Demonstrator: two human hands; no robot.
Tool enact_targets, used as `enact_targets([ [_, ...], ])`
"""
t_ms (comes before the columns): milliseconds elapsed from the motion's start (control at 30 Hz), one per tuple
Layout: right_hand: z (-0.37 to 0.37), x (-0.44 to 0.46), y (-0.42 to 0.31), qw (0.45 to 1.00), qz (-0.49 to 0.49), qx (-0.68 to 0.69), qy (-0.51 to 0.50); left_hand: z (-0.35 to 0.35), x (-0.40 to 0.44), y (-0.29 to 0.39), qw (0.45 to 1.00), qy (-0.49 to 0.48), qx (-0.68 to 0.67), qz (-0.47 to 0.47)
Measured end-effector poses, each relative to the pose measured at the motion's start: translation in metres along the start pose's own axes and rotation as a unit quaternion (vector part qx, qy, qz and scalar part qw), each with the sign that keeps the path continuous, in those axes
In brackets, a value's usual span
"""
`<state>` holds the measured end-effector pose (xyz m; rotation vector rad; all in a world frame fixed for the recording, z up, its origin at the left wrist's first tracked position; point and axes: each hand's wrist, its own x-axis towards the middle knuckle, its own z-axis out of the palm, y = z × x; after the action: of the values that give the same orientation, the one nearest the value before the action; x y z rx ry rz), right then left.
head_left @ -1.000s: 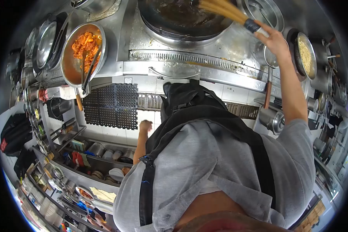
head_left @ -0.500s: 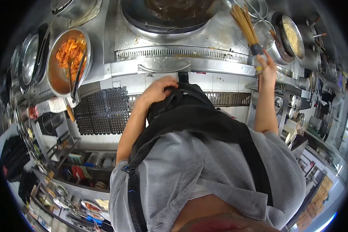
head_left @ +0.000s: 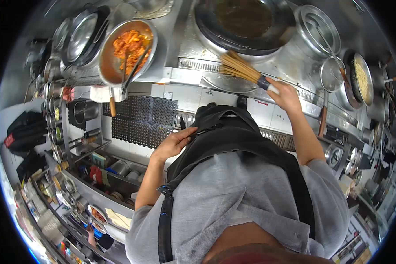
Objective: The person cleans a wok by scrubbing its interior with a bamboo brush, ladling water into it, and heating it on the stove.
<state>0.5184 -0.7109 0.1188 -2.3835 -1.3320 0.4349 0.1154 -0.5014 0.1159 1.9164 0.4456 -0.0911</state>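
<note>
My right hand (head_left: 286,94) is closed around the dark-wrapped handle of a bamboo wok brush (head_left: 242,69). The brush's bristles point left, over the stove's front edge just below a large dark wok (head_left: 246,22) with brownish liquid in its bottom. At my waist, my left hand (head_left: 175,143) rests against the black apron (head_left: 233,136). Its fingers are stretched out and it holds nothing that I can see.
A steel bowl (head_left: 104,66) of red-orange food with utensils stands left of the wok. To the right are a strainer (head_left: 331,75) and a pan of pale food (head_left: 361,81). A black rubber mat (head_left: 141,116) covers part of the floor. Another person's arm (head_left: 91,237) shows at lower left.
My right hand has brought the wok brush left and down from the right side of the stove to the front below the wok. My left hand has shifted lower along the apron. The view has turned.
</note>
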Motion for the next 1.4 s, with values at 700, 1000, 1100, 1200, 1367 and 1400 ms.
enact_targets([
  [700,0.012,0.107,0.113,0.961,-0.197,-0.093,-0.173,0.035,-0.072,0.062,0.969,0.242,0.053,-0.004],
  [1000,-0.043,-0.028,0.194,0.96,0.043,-0.26,-0.091,0.075,-0.067,0.082,0.973,0.229,0.034,-0.019],
  [1100,-0.012,-0.04,0.2,0.966,0.071,-0.24,-0.062,0.103,-0.066,0.092,0.962,0.27,-0.024,-0.017],
  [1200,0.017,-0.051,0.209,0.974,0.096,-0.204,-0.037,0.131,-0.062,0.107,0.965,0.233,-0.114,-0.04],
  [1367,0.053,-0.066,0.222,0.979,0.141,-0.143,-0.021,0.185,-0.08,0.116,0.983,0.162,-0.077,-0.044],
  [1400,0.058,-0.067,0.225,0.98,0.15,-0.13,-0.018,0.193,-0.089,0.119,0.982,0.147,-0.102,-0.055],
])
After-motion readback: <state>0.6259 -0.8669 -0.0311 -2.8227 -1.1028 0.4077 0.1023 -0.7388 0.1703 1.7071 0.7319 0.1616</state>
